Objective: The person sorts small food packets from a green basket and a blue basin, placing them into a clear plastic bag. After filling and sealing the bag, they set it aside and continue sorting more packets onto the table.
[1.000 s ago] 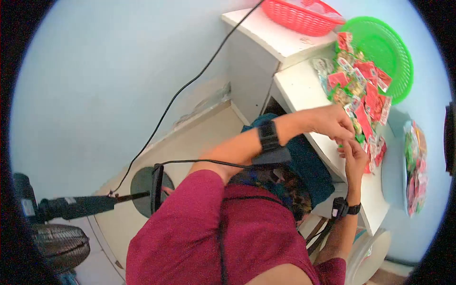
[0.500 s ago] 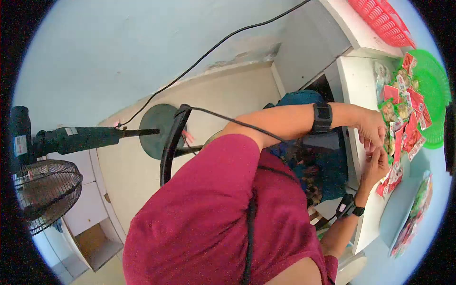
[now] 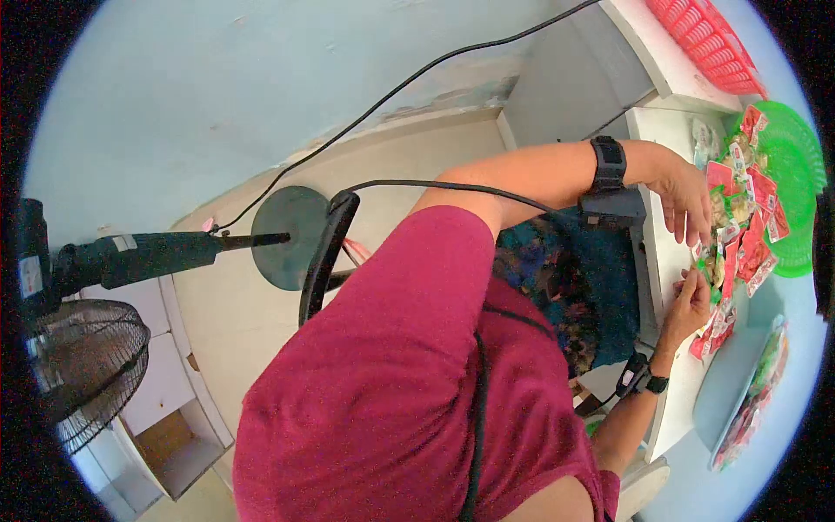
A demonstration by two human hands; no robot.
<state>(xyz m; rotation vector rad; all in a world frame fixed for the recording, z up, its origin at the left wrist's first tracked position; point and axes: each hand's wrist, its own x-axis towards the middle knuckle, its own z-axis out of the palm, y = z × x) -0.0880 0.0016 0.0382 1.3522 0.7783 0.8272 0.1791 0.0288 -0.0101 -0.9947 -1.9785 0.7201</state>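
Note:
My left hand [image 3: 683, 198] is over the white table [image 3: 665, 274], its fingers loosely apart and pointing down, with nothing visible in them. Below it, my right hand [image 3: 690, 303] has its fingers curled and pinched together beside the packets; whatever is between the fingertips is too small to make out. Small red packets [image 3: 755, 248] and clear packets with green edges and pale contents [image 3: 739, 209] lie heaped beside both hands. Part of the heap rests on a green plastic basket [image 3: 796, 183]. More red packets [image 3: 713, 337] are just past my right hand.
A red plastic basket [image 3: 704, 43] stands at the top right. A light blue basin [image 3: 726, 400] with colourful packets beside it is at the lower right. A black fan [image 3: 87, 365] stands at left, and a black cable [image 3: 417, 76] crosses the floor area. Dark blue cloth [image 3: 600, 296] hangs under the table.
My left hand has come away from my right hand, and its fingers have spread. My right hand stays in nearly the same place. The view has shifted slightly.

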